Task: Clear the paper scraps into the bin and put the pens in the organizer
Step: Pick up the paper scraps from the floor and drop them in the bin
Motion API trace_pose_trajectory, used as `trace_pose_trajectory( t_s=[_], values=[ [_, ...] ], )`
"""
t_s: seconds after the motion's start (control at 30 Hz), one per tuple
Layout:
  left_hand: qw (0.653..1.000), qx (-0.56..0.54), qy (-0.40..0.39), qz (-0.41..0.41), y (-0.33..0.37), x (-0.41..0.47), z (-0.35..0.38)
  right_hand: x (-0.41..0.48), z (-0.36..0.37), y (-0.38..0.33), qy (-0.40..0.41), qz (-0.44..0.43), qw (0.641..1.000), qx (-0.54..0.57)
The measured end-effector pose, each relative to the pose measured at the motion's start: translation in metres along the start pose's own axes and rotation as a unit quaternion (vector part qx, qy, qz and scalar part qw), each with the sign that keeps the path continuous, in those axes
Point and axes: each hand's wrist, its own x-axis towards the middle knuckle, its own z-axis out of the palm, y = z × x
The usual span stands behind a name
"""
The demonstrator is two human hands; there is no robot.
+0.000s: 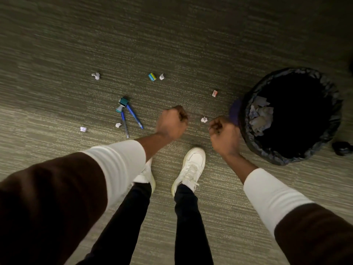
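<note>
Sleeves, brown over white, fill the near foreground of the head view, with dark trouser legs and white shoes [193,165] below them on the carpet floor [191,44].

Left hand [172,122]: fingers curled into a fist; whether it holds anything I cannot tell. Right hand [224,133]: likewise fisted, just beside the bin's rim; contents hidden.

Bin [290,115]: black-lined, right of frame, crumpled paper already inside.

Paper scraps on the floor: one [204,119] between my two hands, nearest the bin; others at [118,125], [83,129], [96,75], [162,76].

Pens [133,116]: two blue, splayed beside a teal clip-like item [122,105]. Organizer: not in view.

Step in hand, as I judge it: carry the right fist fully over the bin mouth before opening, so that anything held falls inside the liner and not down its outer wall.

Obstacles: small blue-yellow box [152,77] and small red-white box [214,93] lie among the scraps and are not paper; I leave them.
</note>
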Motion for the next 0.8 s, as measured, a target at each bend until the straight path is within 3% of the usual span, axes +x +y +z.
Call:
trace_pose_trajectory(
  t_s=[0.17,0.23,0.57,0.67,0.8],
  values=[
    [0.995,0.084,0.006,-0.056,-0.058,0.03,-0.011,0.04,0.054,0.035,-0.167,0.058,0.975,-0.135],
    [0.992,0.106,0.001,-0.072,-0.081,0.049,-0.008,0.057,0.077,0.049,-0.191,0.074,0.965,-0.162],
    [0.98,0.173,0.068,-0.078,-0.164,0.176,0.024,0.094,0.16,0.111,-0.1,-0.039,0.971,-0.214],
    [0.975,0.191,0.1,-0.047,-0.165,0.209,0.029,0.108,0.172,0.122,-0.094,-0.033,0.977,-0.189],
    [0.981,0.162,0.106,-0.011,-0.159,0.244,0.03,0.131,0.167,0.123,-0.036,0.024,0.996,-0.075]
  ],
)
